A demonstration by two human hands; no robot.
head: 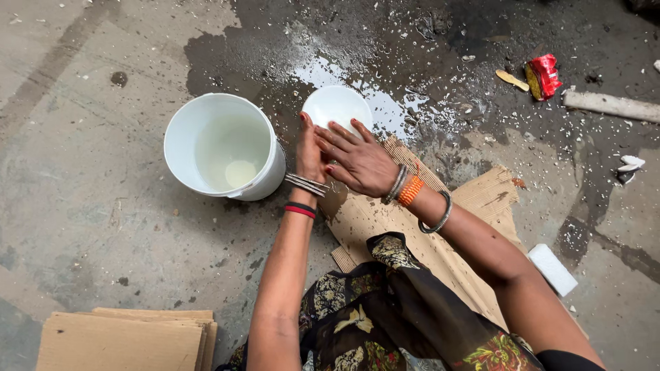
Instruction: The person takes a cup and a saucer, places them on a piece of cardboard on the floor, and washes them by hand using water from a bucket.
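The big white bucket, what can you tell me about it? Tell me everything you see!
The white bucket looks like smooth plastic, round and open at the top with no lid. It stands upright on the grey concrete floor, just left of the person's left hand. Inside is a little pale, cloudy liquid at the bottom. Its outer wall sits close to the left wrist; whether they touch cannot be told. Beside it, a small white bowl sits by a wet patch.
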